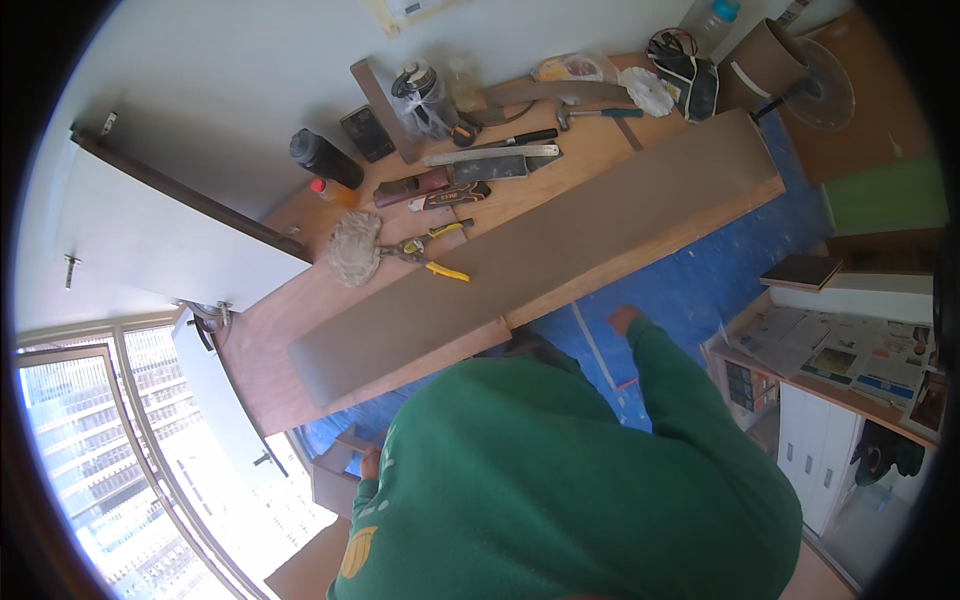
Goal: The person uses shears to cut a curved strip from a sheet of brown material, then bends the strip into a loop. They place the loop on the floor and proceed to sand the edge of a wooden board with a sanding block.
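Note:
A long brown-grey laminate strip [540, 250] lies slantwise along the wooden worktop [265, 355], just in front of my body. My right hand [624, 320] is out over the blue floor covering, apart from the worktop's front edge. It looks compact, but its fingers are too small and shadowed to read. Low on the left, my left hand [371, 463] shows only in part beside a brown boxy piece [335, 480]; its fingers are hidden. Yellow-handled snips [425, 255] lie on the worktop at the strip's far edge, next to a crumpled greyish rag [354, 248].
Behind the strip lie a utility knife [450, 196], a metal ruler [490, 155] and a hammer [600, 113]. A dark bottle [325, 158] stands near the wall. An open white cabinet door [170, 220] juts in at left. Newspapers [850, 350] cover a low cabinet at right.

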A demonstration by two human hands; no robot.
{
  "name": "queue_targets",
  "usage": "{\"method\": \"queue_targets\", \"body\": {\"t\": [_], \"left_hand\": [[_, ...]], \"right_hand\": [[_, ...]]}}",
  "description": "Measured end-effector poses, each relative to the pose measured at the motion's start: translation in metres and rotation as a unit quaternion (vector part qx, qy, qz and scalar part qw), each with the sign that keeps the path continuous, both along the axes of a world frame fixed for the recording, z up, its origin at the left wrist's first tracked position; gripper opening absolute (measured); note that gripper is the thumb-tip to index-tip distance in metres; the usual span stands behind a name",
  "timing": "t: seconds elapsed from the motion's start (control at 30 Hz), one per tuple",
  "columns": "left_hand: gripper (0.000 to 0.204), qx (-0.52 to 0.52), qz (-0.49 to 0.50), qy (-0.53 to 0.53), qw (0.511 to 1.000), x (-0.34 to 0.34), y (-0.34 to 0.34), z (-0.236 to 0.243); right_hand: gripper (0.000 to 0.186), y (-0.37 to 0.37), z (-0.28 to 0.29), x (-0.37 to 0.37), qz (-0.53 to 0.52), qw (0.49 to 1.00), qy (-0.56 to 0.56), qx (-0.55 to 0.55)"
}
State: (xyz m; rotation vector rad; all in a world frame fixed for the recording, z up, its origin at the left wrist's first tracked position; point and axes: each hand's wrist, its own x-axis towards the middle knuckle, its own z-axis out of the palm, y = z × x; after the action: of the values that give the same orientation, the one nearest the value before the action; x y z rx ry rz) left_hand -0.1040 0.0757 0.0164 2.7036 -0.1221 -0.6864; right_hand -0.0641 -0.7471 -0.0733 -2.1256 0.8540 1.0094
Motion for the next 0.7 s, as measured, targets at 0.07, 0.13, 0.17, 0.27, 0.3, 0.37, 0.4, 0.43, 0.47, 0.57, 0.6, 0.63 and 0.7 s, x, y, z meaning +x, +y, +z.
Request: {"method": "queue_targets", "body": {"t": [0.07,0.13,0.17,0.27,0.3,0.37,0.4,0.43,0.47,0.57,0.6,0.63,0.7], "left_hand": [[0.026,-0.118,0.185,0.069,0.973,0.006,-0.02,-0.002],[0.036,-0.337,0.462,0.17,0.803,0.019,-0.031,-0.012],[0.04,-0.251,0.35,0.107,0.896,0.014,-0.031,-0.015],[0.048,-0.037,0.089,0.0,0.995,-0.002,-0.04,-0.028],[0.048,-0.037,0.099,0.028,0.994,-0.002,-0.046,-0.031],[0.049,-0.049,0.144,0.086,0.985,-0.003,-0.059,-0.034],[0.051,-0.055,0.165,0.109,0.979,-0.004,-0.064,-0.034],[0.053,-0.056,0.181,0.127,0.974,-0.004,-0.067,-0.034],[0.055,-0.055,0.192,0.142,0.97,-0.003,-0.07,-0.033],[0.065,-0.049,0.225,0.181,0.956,0.002,-0.076,-0.028],[0.068,-0.048,0.235,0.195,0.951,0.003,-0.079,-0.028],[0.07,-0.041,0.243,0.201,0.948,0.002,-0.081,-0.026],[0.071,-0.058,0.28,0.16,0.945,-0.001,-0.086,-0.02]], "right_hand": [[0.047,0.006,-0.019,-0.007,0.082,0.995,-0.052,-0.029],[0.044,0.014,-0.024,-0.002,0.09,0.993,-0.079,-0.015],[0.043,0.029,-0.004,0.017,0.073,0.994,-0.083,0.019],[0.039,0.039,0.043,0.048,0.028,0.995,-0.072,0.065],[0.039,0.041,0.052,0.058,0.011,0.995,-0.066,0.072],[0.038,0.031,0.059,0.065,0.021,0.989,-0.13,0.07],[0.038,0.022,0.058,0.066,0.026,0.984,-0.161,0.07],[0.037,0.015,0.059,0.066,0.002,0.985,-0.158,0.074],[0.037,0.008,0.059,0.067,-0.023,0.984,-0.155,0.079],[0.037,-0.018,0.05,0.06,-0.035,0.987,-0.15,0.039],[0.038,-0.024,0.044,0.057,-0.029,0.988,-0.148,0.015],[0.037,-0.022,0.048,0.061,-0.015,0.991,-0.131,0.004],[0.035,-0.021,0.064,0.061,0.007,0.996,-0.091,-0.019]]}}
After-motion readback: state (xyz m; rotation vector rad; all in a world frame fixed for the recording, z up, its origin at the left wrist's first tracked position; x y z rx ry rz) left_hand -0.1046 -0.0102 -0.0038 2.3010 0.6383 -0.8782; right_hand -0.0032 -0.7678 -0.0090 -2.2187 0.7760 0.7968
